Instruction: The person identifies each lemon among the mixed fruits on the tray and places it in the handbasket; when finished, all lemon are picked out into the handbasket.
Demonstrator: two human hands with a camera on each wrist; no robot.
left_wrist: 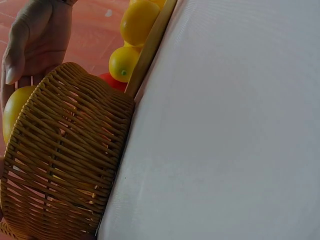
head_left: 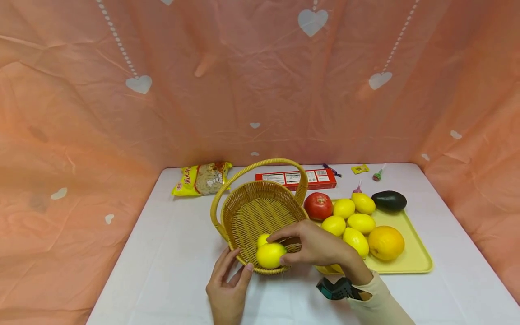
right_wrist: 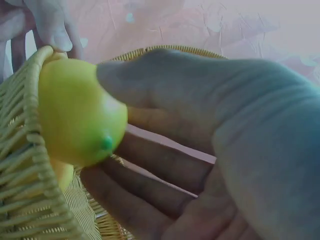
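**A lemon held at the basket's near rim**

The lemon (head_left: 270, 255) sits right at the near rim of the wicker basket (head_left: 260, 212), pinched in the right hand (head_left: 314, 246) — thumb below and fingers curled over the top, a closed grip that carries the fruit's weight so it hangs just inside the wall instead of resting on the weave. The right wrist view shows the same hold from close in: the lemon (right_wrist: 80, 112), its small green tip facing the palm, against the basket's rim (right_wrist: 32, 100). A second lemon (head_left: 263, 239) already lies on the basket floor just behind it.

The left hand (head_left: 228, 289) stands outside the near wall, fingers straight and spread against the wicker, holding nothing — it appears to brace the light basket so it does not slide on the smooth desk (head_left: 170, 253). The basket's handle (head_left: 260, 169) arches over its far side, leaving the near side free for the hands.

To the right, touching the basket's side, a yellow tray (head_left: 414, 257) holds more lemons (head_left: 353, 219), a tomato (head_left: 318, 206), an orange (head_left: 386, 243) and an avocado (head_left: 389, 201), all within short reach of the right hand. Along the desk's far edge lie a noodle packet (head_left: 201, 178), a red box (head_left: 296, 178) and some small sweets (head_left: 367, 171).
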